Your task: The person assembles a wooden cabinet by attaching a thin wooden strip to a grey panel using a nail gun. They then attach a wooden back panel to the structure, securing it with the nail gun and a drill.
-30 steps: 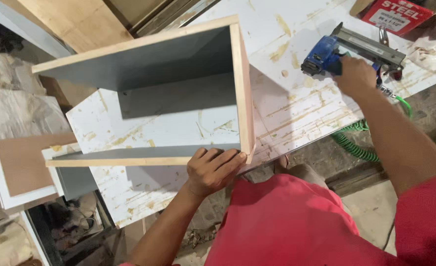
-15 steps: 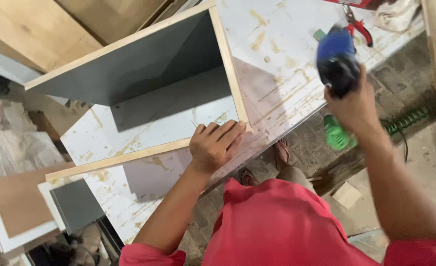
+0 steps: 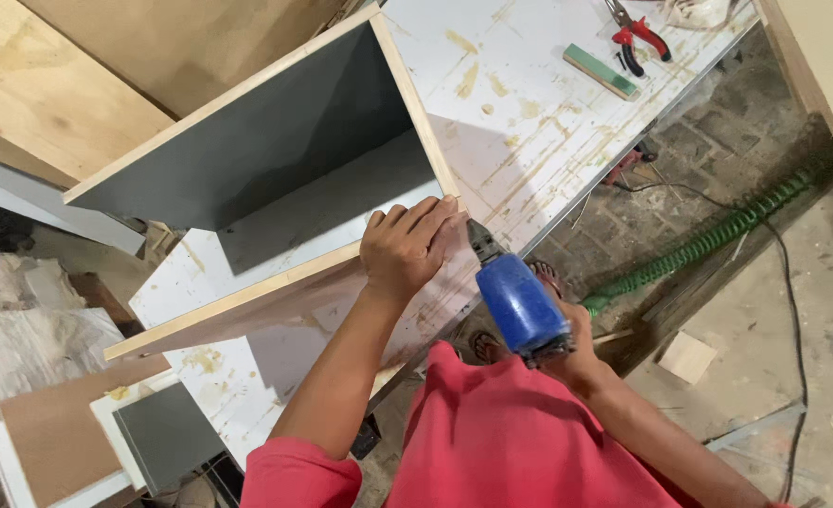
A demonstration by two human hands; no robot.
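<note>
Plainly, much of the blue nail gun (image 3: 520,306) is hard for us to read: we see its blue body end-on, its dark nose tucked behind the left hand (image 3: 407,249), so we cannot tell whether the tip touches the wood. The right hand (image 3: 571,343) grips the gun from below, fingers wrapped round the handle and mostly hidden by the tool itself. Our left hand lies flat with fingers pressed together over the near corner of the open grey-lined box (image 3: 275,179), which stands on the white worktable (image 3: 529,122). The box's pale wooden edges show; its outer near face is in shadow.

Farther along the table we find red-handled pliers (image 3: 637,42) and a green block (image 3: 602,71), well apart from the hands. A green coiled hose (image 3: 717,235) runs across the floor to the right, its far end cut off. Plywood sheets (image 3: 49,85) lean at upper left, and stacked panels (image 3: 68,442) lie at lower left, partly out of frame.
</note>
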